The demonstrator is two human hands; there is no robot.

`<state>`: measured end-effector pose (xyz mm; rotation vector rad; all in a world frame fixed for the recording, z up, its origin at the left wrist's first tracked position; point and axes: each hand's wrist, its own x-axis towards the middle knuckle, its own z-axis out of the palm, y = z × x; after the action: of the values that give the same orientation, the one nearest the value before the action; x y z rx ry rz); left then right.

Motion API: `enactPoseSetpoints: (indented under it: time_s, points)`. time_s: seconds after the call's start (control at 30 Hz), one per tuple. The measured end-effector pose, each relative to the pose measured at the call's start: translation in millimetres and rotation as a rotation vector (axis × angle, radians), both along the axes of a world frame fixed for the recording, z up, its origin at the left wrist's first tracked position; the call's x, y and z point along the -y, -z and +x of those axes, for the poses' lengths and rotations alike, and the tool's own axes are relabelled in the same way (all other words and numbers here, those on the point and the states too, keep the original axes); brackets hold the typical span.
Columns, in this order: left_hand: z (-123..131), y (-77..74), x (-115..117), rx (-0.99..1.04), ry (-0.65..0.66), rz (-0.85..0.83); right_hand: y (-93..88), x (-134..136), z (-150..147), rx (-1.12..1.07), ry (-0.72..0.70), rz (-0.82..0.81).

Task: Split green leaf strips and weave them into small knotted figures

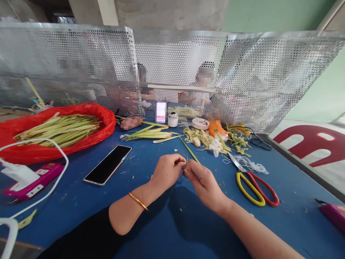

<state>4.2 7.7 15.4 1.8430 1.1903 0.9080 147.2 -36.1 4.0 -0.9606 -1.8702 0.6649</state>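
Observation:
My left hand [168,171] and my right hand [202,181] meet over the blue table, fingers pinched together and fingertips touching. A sliver of green leaf strip [187,158] shows between them; most of what they hold is hidden by the fingers. Just behind my right hand a longer green leaf [190,150] slants away; I cannot tell whether it joins the held piece. To the right lie scissors [250,183] with one yellow and one red handle, blades pointing away. Beyond my hands rests a bundle of pale green leaves [151,133].
A red plastic bag [105,115] of long leaves, a phone [107,165] and a purple power strip [51,174] with white cable stand left. Scraps [202,138], a tape roll [200,123] and white string [253,164] lie right. A perforated metal screen [178,54] closes the back, people behind it.

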Motion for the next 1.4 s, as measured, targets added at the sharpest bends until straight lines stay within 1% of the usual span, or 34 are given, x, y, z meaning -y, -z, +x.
enactPoseSetpoints:
  time_s: [0.1, 0.2, 0.3, 0.4, 0.47, 0.57, 0.63, 0.7, 0.83, 0.93, 1.1, 1.2, 1.33, 1.4]
  points:
    - [0.1, 1.8, -0.5, -0.094, -0.025, 0.067, 2.1, -0.1, -1.4, 0.072, -0.019, 0.052]
    - [0.7, 3.8, -3.1, -0.049, -0.022, 0.013, 2.6, -1.6, -1.2, 0.026, -0.035, 0.018]
    - [0.4, 0.5, -4.5, 0.163, -0.020, -0.198, -0.1, -2.6, 1.8, -0.141, -0.009, -0.049]
    - [-1.6, -9.1, -2.9, 0.432, -0.042, -0.492, -3.4, -3.3, 5.7, -0.288, 0.051, -0.088]
    - [-3.6, -16.3, -0.6, 0.563, -0.045, -0.653, -4.7, -3.2, 7.0, -0.345, 0.076, -0.109]
    - [-5.7, -23.8, 2.8, 0.662, -0.052, -0.781, -5.7, -2.0, 5.6, -0.410, 0.087, -0.137]
    - [-6.1, -26.0, 4.5, 0.703, -0.056, -0.825, -5.5, -1.6, 3.3, -0.449, 0.089, -0.159]
    - [-5.8, -26.4, 5.6, 0.739, -0.064, -0.857, -4.0, -2.9, 1.4, -0.437, 0.098, -0.189]
    - [-3.8, -23.7, 6.8, 0.795, -0.076, -0.885, 2.5, -9.1, 1.0, -0.259, 0.200, -0.223]
    - [-1.2, -19.4, 7.5, 0.836, -0.083, -0.931, 5.9, -12.1, 2.1, -0.192, 0.274, -0.225]
    - [3.1, -12.1, 7.4, 0.880, -0.096, -1.019, 7.3, -12.1, 2.3, -0.094, 0.279, -0.246]
    - [4.2, -10.7, 7.0, 0.899, -0.089, -1.049, 8.3, -12.1, 2.3, -0.048, 0.302, -0.238]
    - [5.9, -12.3, 8.5, 0.906, -0.063, -1.006, 6.6, -12.9, 4.1, -0.052, 0.270, -0.261]
    - [7.5, -13.1, 9.9, 0.880, -0.088, -0.977, 4.0, -13.3, 6.3, -0.056, 0.254, -0.289]
